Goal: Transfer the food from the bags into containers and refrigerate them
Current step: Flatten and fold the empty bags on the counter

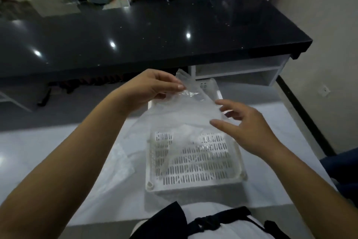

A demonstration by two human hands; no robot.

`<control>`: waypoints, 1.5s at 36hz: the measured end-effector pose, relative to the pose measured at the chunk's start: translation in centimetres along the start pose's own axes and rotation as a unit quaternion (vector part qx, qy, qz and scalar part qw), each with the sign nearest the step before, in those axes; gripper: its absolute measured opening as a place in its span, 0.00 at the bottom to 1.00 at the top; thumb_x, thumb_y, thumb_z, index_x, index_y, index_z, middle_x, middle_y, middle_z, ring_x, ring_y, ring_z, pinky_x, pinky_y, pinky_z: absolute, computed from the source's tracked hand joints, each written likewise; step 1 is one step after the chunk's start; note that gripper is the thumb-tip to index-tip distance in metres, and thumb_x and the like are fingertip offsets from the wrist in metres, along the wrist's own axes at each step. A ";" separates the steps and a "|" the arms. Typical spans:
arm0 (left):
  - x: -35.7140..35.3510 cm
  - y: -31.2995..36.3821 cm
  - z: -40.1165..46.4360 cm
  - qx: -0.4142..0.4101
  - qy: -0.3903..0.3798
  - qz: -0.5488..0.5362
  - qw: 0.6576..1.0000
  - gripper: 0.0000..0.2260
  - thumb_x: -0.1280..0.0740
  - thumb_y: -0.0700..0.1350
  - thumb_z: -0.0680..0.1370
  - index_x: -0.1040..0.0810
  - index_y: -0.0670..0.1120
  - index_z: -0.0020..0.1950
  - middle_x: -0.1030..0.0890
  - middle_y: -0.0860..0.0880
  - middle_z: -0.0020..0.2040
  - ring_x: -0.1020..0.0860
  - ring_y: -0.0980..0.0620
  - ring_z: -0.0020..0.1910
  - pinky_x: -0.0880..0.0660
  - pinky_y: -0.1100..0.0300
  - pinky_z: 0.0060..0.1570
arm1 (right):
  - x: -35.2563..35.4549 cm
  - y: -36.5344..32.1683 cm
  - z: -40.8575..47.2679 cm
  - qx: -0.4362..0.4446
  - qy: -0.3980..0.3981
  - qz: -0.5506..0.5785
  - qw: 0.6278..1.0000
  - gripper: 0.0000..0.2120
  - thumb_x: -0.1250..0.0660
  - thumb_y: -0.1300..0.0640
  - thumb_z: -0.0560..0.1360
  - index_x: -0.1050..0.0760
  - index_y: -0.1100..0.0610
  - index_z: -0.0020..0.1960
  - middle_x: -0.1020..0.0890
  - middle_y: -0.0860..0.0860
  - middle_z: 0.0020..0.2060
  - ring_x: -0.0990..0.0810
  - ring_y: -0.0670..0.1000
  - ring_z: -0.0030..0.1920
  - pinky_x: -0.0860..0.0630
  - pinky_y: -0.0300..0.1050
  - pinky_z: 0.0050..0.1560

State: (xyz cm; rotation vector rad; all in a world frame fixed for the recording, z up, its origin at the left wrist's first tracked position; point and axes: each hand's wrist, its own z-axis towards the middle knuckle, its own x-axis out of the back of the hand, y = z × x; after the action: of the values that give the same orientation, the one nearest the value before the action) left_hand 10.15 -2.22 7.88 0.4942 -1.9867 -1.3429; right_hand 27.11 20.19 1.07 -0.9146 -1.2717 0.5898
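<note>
Centrally, a clear plastic bag (180, 109) is held up above a white container (195, 161) whose slotted floor is seen through the film. The bag's upper edge is pinched between thumb and fingertips of the left hand (149, 87), with the remaining fingers curled beneath it. The right hand (246, 124) is kept spread and relaxed, its fingers extended toward the bag's right side; whether the fingertips actually touch the film cannot be told from this view, and nothing is gripped by it. The bag hangs down and leftwards from the pinch, its lower part draped over the container's far half and over the white table (93, 180) to the left of it. No contents can be made out inside the bag through the blur. The container is set squarely on the table just in front of the person, whose white shirt and dark apron straps (209, 223) are seen at the lower edge. Beyond the table a glossy black counter (155, 31) is stretched across the view, with white shelving (238, 70) tucked under its right end
</note>
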 end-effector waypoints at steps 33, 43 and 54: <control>6.2 -15.3 -29.0 0.047 0.459 0.187 0.867 0.42 0.31 0.60 0.74 0.54 0.66 0.80 0.53 0.63 0.82 0.51 0.61 0.80 0.43 0.48 0.73 | -27.2 -23.4 3.2 -0.158 -0.344 0.519 0.767 0.06 0.29 0.54 0.70 0.16 0.55 0.43 0.15 0.52 0.43 0.14 0.54 0.44 0.19 0.49 0.37; 4.2 -26.0 -26.9 0.155 0.345 0.252 0.891 0.37 0.42 0.30 0.79 0.54 0.56 0.78 0.55 0.52 0.81 0.55 0.49 0.82 0.56 0.52 0.80 | -32.1 -12.0 2.6 -0.321 -0.232 0.236 0.887 0.03 0.30 0.61 0.75 0.18 0.61 0.45 0.17 0.60 0.36 0.19 0.56 0.29 0.26 0.43 0.26; 1.0 -28.5 -27.8 0.179 0.286 0.196 0.921 0.29 0.40 0.48 0.83 0.53 0.65 0.77 0.57 0.62 0.78 0.48 0.52 0.79 0.50 0.56 0.77 | -33.8 -7.6 1.9 -0.174 -0.165 -0.045 0.970 0.08 0.35 0.54 0.77 0.20 0.48 0.41 0.16 0.48 0.36 0.19 0.50 0.31 0.26 0.41 0.30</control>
State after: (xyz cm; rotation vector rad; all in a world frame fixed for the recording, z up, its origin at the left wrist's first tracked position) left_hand 27.58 -32.44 -11.35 0.5427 -1.7044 -0.5052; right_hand 16.83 -10.71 -10.90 -1.0677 -1.7469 0.4667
